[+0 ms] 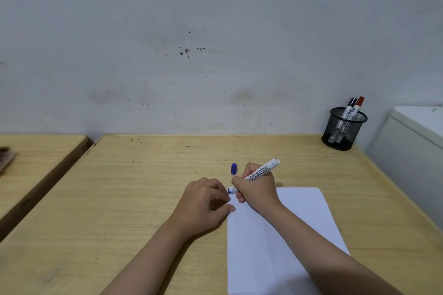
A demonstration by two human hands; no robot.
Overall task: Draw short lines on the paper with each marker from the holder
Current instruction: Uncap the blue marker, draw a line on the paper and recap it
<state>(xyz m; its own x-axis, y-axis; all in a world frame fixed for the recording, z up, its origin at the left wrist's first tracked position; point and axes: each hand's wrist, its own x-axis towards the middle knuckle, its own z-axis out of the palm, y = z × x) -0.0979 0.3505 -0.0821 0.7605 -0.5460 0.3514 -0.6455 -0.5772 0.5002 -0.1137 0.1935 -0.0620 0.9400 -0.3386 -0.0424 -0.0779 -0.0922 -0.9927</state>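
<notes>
A white sheet of paper (275,235) lies on the wooden desk (143,187). My right hand (256,187) grips an uncapped blue whiteboard marker (261,171), its blue tip down at the paper's top left corner. The marker's blue cap (233,168) lies on the desk just beyond my hands. With curled fingers, my left hand (203,201) rests on the desk and its fingertips press the paper's left edge. A black mesh holder (342,129) stands at the desk's far right corner with a black-capped marker (350,106) and a red-capped marker (358,104) in it.
A grey-white wall rises right behind the desk. A second wooden table (36,158) stands to the left across a narrow gap. A white cabinet (412,146) borders the desk's right edge.
</notes>
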